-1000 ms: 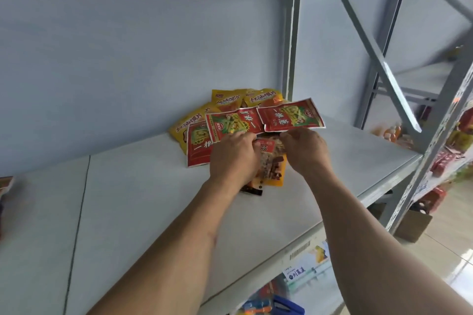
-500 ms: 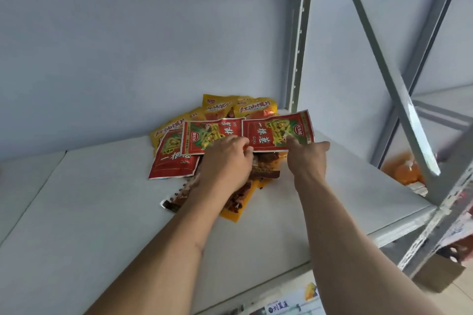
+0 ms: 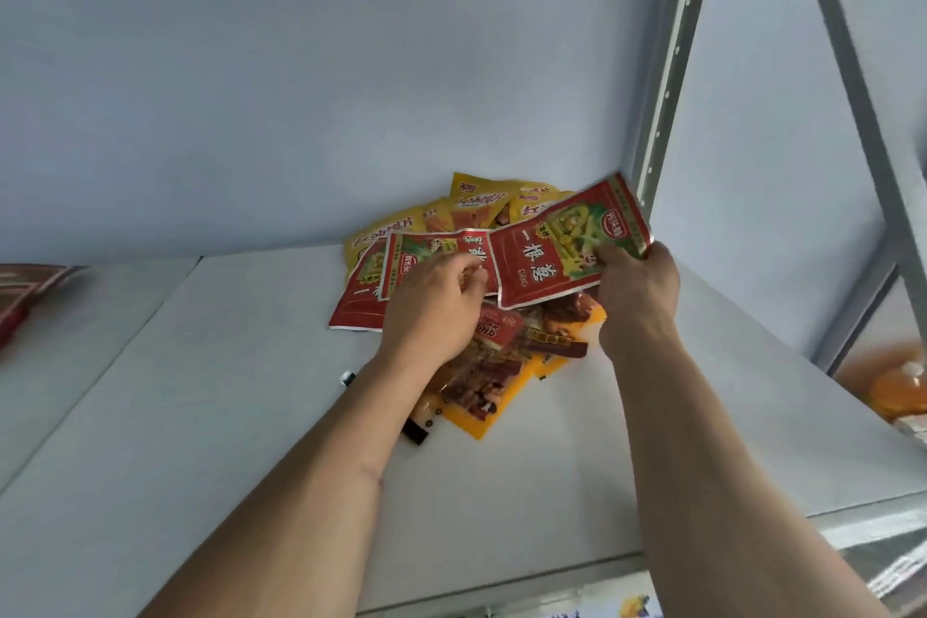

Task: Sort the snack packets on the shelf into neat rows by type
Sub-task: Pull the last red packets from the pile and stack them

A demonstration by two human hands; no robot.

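A mixed pile of snack packets lies at the back of the white shelf [image 3: 200,417]. My right hand [image 3: 637,286] grips a red and green packet [image 3: 557,248] by its right end and holds it tilted above the pile. My left hand [image 3: 434,311] pinches the edge of a second red and green packet [image 3: 426,256]. A third red packet [image 3: 358,301] lies flat to the left of it. Yellow packets [image 3: 476,206] rest against the back wall. Orange see-through packets with brown snacks [image 3: 491,381] lie under my hands, partly hidden.
A grey upright post [image 3: 667,65] stands just right of the pile, with a slanted brace [image 3: 863,115] further right. A dark red packet [image 3: 20,296] lies at the far left edge. Orange goods [image 3: 898,386] sit on a neighbouring shelf at the right.
My right hand has closed on the right red and green packet and lifted it, tilting its right end upward. My left hand stays on the second packet. The view has shifted closer and to the left.
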